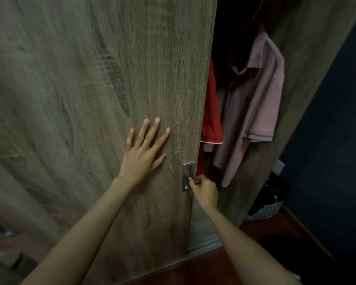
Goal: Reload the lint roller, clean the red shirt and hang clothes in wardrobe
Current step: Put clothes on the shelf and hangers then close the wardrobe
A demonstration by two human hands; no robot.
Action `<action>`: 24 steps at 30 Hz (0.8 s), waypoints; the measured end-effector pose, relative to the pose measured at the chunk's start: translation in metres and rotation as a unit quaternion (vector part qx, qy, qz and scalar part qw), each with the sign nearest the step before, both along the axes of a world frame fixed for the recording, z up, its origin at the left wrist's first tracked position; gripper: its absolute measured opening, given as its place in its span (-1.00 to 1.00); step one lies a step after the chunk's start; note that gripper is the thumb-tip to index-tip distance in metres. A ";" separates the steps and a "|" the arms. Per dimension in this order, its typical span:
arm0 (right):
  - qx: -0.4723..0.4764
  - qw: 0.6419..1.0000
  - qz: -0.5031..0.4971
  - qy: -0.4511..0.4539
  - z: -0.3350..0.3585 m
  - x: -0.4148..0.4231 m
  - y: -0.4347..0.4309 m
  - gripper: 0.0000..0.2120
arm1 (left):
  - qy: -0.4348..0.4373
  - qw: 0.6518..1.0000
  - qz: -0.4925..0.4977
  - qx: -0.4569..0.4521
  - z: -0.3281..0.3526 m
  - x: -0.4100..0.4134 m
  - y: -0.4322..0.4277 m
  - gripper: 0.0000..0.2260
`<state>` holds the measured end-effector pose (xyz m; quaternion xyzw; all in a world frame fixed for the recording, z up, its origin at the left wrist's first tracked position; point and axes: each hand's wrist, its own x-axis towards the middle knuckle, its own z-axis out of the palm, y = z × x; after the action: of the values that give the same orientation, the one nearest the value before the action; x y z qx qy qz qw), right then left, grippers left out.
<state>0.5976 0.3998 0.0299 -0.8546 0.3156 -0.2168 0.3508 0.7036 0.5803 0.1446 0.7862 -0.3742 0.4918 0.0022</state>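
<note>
The left hand lies flat on the wooden wardrobe door, fingers spread and released, gripping nothing; its fingertips point toward about one o'clock. Just at four o'clock from it sits the recessed metal handle near the door's edge. The right hand is curled at that edge, its fingers hooked into the handle and around the door's rim, so it is clenched on the handle rather than loose. The door covers most of the wardrobe opening, leaving a gap on the right side of the view. In that gap the red shirt hangs just beside the door edge, partly hidden behind it, its sleeve hem with a pale trim at about twelve o'clock from the right hand. At three o'clock from the red shirt, touching or overlapping it, hangs a pink collared shirt on a hanger whose hook is too dark to make out. The wardrobe side panel rises at the right of the clothes. At four o'clock from the right hand, on the reddish wooden floor, stands a patterned basket with dark items in it, next to a dark wall.
</note>
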 end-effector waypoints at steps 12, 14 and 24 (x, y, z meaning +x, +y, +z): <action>0.007 0.998 -0.057 0.023 0.007 -0.030 -0.148 -0.74 | -0.014 0.999 -0.029 0.010 -0.015 -0.019 -0.105 -0.37; 0.007 0.998 -0.060 0.029 0.007 -0.033 -0.170 -0.74 | -0.023 0.999 -0.027 0.010 -0.016 -0.022 -0.124 -0.37; 0.013 0.996 -0.090 0.019 0.003 -0.045 -0.244 -0.74 | -0.033 0.999 -0.026 0.012 -0.018 -0.034 -0.200 -0.35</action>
<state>0.5530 0.1556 0.0325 -0.8219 0.4010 -0.2272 0.3347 0.6694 0.3805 0.1264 0.7596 -0.4002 0.5127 -0.0064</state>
